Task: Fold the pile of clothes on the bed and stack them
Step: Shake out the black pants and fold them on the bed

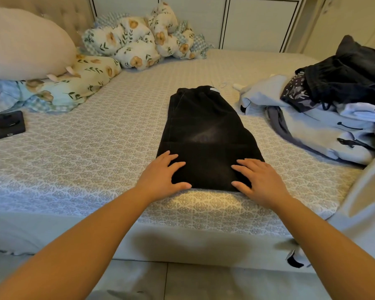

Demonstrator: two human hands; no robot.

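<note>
black folded trousers [206, 135], flat, faded patch

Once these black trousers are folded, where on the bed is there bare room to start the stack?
The widest bare patch of bed lies left of the trousers, bordered by the phone and the floral bedding. A second strip runs behind the trousers toward the floral cushions. The right side is crowded by the clothes pile. Both hands, left and right, press the trousers.
</note>
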